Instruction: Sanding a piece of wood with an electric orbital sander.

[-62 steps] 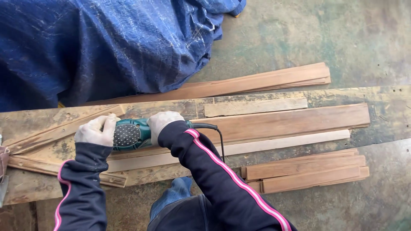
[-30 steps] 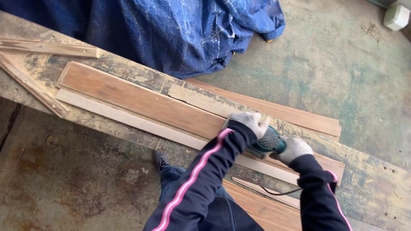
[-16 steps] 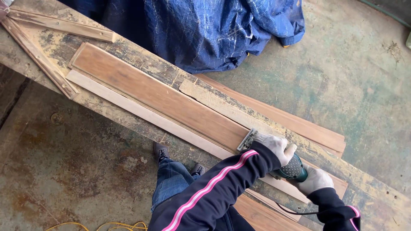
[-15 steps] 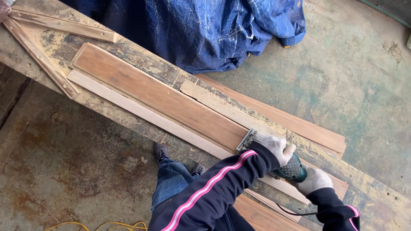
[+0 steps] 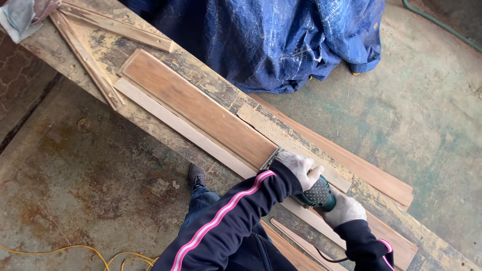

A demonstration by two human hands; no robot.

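My left hand, in a white glove, presses on the front of a green electric power tool. My right hand, also gloved, grips the tool's rear, where a black cord leaves it. The tool's metal base rests on a long brown board. That board lies along a worn wooden workbench. A pale thin strip lies against the board's near edge.
A blue tarp covers a bulky heap behind the bench. Two battens form a V at the bench's far left, by a rag. More boards lie beyond the bench. A yellow cord trails on the concrete floor.
Both hands have slid the tool along the brown board toward its far left end. The view has shifted with them, so the bench's left end sits further right.
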